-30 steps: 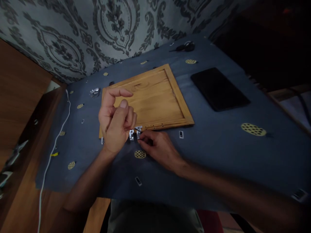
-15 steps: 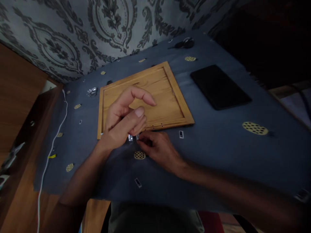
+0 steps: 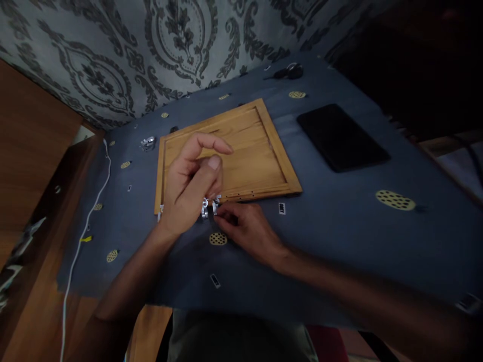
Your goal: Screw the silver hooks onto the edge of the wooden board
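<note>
A framed wooden panel (image 3: 241,136), like a small cabinet door, lies flat with small dark holes along its near edge. Over its near left part is my left hand (image 3: 192,181), index finger bent outward, thumb and other fingers curled in; whatever they hold is hidden. My right hand (image 3: 245,226) pinches a shiny metal hinge-like fitting (image 3: 216,207) at that near edge. Just left of it, a matching metal piece (image 3: 205,208) shows beside my left hand. Another bit of metal (image 3: 160,211) is at the panel's near left corner, partly covered by my left hand.
A black tablet-like slab (image 3: 341,138) lies right of the panel on the blue patterned cloth (image 3: 320,241). More metal fittings (image 3: 148,144) sit beyond the left corner. A dark object (image 3: 290,71) lies at the back, and a white cable (image 3: 92,211) runs down the left side.
The view has shifted slightly. My left hand has drawn back a little to the left, so more of the metal pieces shows. My right hand stays at the fitting.
</note>
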